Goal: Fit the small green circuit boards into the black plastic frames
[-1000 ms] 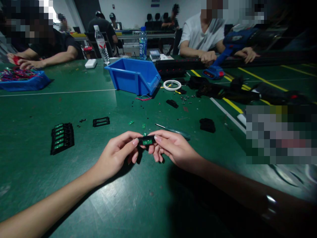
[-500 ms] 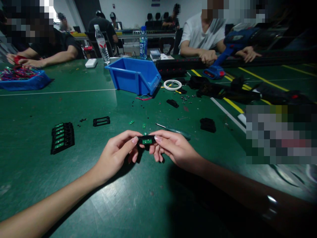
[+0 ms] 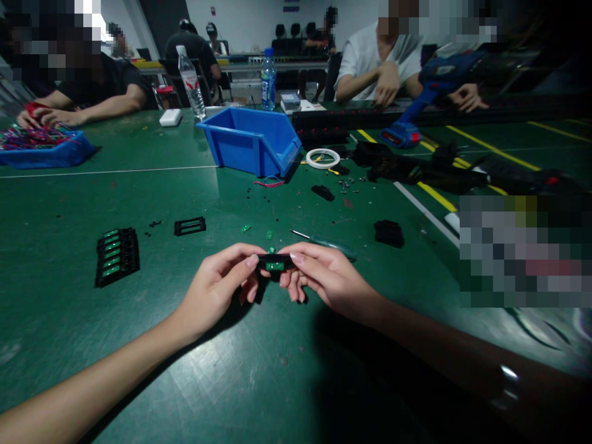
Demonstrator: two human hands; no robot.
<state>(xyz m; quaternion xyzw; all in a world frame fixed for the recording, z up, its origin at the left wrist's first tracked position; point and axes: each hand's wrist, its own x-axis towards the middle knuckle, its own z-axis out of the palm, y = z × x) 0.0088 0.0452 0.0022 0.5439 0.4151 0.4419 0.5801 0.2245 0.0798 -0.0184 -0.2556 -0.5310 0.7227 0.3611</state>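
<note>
Between both hands is a small black plastic housing with a green circuit board (image 3: 275, 266) set in it. My left hand (image 3: 226, 277) pinches its left end between thumb and fingers. The right end is pinched the same way by my right hand (image 3: 326, 274). Small green boards (image 3: 269, 235) lie on the table just beyond the fingers. Behind my right hand rests a screwdriver (image 3: 324, 242) with a green handle. To the left stands a row of black housings with green boards (image 3: 117, 256), near an open black frame (image 3: 189, 226).
A blue bin (image 3: 252, 142) stands ahead, with a white ring (image 3: 322, 159) and loose screws beside it. Black parts (image 3: 388, 233) lie to the right. A blue cordless drill (image 3: 416, 111) and co-workers' hands are across the table. A blue tray of wires (image 3: 50, 151) sits far left.
My hands and the black housing stay almost in place; the housing looks slightly tilted. Across the table, the co-worker in white has lifted a hand off the black bar.
</note>
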